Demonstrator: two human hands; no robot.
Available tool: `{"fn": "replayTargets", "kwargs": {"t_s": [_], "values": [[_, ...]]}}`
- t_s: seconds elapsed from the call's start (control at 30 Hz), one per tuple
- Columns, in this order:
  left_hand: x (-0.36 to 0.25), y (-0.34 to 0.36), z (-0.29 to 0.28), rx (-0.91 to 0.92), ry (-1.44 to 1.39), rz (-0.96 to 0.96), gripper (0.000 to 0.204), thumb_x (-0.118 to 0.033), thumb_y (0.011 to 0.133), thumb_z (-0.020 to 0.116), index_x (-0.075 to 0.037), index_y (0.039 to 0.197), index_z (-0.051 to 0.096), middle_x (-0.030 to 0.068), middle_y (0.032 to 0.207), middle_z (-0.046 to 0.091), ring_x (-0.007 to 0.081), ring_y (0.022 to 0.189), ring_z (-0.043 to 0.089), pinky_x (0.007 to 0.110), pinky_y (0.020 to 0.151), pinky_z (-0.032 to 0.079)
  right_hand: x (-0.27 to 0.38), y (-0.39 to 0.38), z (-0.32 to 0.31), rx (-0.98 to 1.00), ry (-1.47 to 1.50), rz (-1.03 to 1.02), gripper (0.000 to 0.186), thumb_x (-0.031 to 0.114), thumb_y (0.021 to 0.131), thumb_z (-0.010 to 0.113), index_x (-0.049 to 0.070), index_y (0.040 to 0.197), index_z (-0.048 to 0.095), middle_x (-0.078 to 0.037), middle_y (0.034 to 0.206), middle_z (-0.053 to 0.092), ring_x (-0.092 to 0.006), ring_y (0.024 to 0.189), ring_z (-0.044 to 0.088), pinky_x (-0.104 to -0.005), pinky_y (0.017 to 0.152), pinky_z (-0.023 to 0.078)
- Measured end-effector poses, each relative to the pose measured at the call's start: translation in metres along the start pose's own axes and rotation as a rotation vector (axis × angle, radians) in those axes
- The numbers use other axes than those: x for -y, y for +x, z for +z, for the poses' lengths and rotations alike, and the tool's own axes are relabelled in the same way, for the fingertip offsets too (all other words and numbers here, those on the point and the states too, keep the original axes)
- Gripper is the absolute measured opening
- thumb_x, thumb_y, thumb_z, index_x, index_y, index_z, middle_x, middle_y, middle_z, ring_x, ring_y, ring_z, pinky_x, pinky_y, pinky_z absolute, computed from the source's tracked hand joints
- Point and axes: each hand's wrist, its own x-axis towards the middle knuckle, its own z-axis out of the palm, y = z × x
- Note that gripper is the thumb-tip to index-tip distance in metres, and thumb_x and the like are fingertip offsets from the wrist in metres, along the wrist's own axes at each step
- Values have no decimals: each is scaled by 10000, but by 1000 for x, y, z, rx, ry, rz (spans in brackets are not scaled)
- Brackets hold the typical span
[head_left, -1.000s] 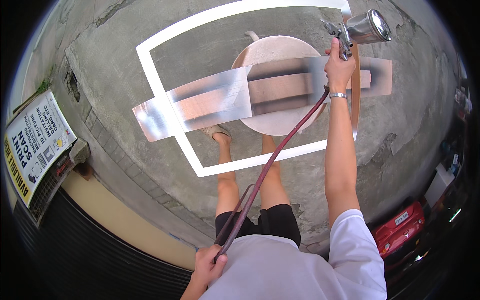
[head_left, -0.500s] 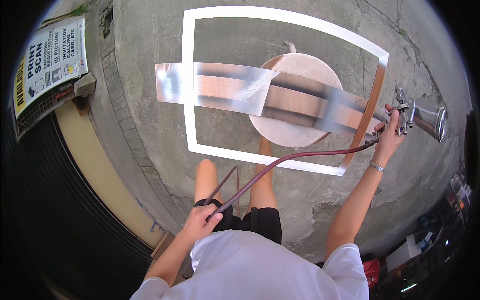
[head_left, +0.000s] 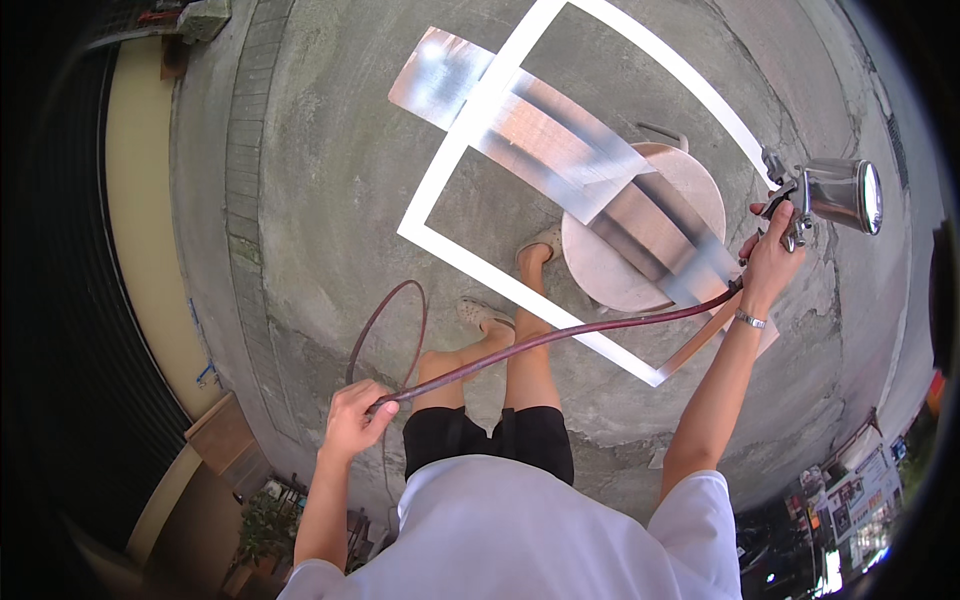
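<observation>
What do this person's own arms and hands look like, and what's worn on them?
The left hand and right hand are both ungloved. The arms come out of loose, plain white short sleeves. A silver-coloured band, watch or bracelet I can't tell, circles the right wrist; the left wrist looks bare.

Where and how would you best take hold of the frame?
Probably at the frame's brown stretch, beside its near corner, coming from the person's side: this slim bar juts beyond the disc and lies nearer than the hose, so closing around it there looks easiest.
</observation>
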Motion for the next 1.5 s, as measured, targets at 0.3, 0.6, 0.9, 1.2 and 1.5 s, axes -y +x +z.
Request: {"fn": "replayTargets", "kwargs": {"t_s": [0.3,0.6,0.9,1.2,1.5], "values": [[156,-128,12,-395,-18,-81,504,-411,1003,574,26,755,543,153,692,534,342,656,523,414,656,411,18,-82,100,154,-13,-172,478,430,1051,595,-10,906,712,-68,751,728,-102,392,529,-271,364,354],[212,-208,-21,-662,128,-117,601,-418,1058,470,13,643,417,104,583,397,260,554,424,388,576,330,-30,-263,127,554,-14,-57,418,385,1010,684,-23,936,738,-20,622,635,-78,584,568,-271,549,437],[206,-180,-28,-702,116,-98,528,-317,1041,510,4,644,378,97,582,358,247,547,376,388,569,296,-22,-322,95,929,-98,-96,327,269,959,757,-54,979,707,-62,618,589,-93,575,486,-303,534,415],[139,-102,-15,-579,47,-67,537,-344,1020,531,1,630,399,101,570,368,273,512,388,402,530,265,-9,-142,166,604,-221,-168,368,344,984,713,-15,1048,758,-56,623,657,-95,600,604,-286,581,478],[64,-17,16,-405,-53,-48,548,-437,994,569,-5,663,506,108,583,413,295,514,458,395,519,313,24,55,218,360,-198,-275,499,493,985,675,14,872,763,-49,679,701,-104,433,536,-284,413,395]]}}
